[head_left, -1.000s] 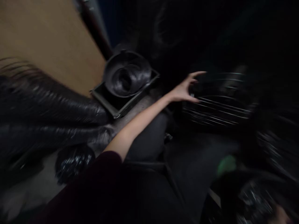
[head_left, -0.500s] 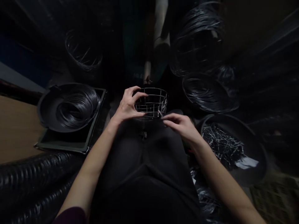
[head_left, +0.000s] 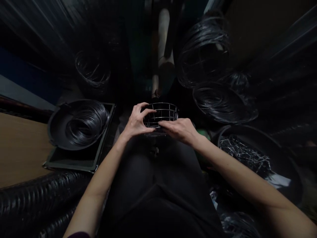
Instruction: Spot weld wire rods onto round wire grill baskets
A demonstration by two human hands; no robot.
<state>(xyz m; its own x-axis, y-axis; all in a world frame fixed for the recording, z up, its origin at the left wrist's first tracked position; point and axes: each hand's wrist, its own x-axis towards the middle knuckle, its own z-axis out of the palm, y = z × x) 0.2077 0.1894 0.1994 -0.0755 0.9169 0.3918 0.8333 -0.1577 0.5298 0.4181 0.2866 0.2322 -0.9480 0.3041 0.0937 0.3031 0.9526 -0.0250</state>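
Observation:
A small round wire basket [head_left: 165, 112] rests on my knees, in the middle of the view. My left hand [head_left: 136, 121] grips its left side, fingers curled over the rim. My right hand [head_left: 179, 130] lies against the basket's near right side, fingers on the wires. Whether the right hand holds a loose wire I cannot tell. My lap in dark trousers fills the lower middle.
A dark pan with a wire coil [head_left: 84, 123] sits on a tray [head_left: 74, 162] at the left, beside a wooden board [head_left: 19, 148]. A basin of short wire pieces [head_left: 245, 157] stands at the right. More wire coils [head_left: 218, 102] and black corrugated hose [head_left: 32, 201] lie around.
The view swung from the left side to my lap. My left hand brought the basket onto my knees, and my right hand moved in onto the basket's near side.

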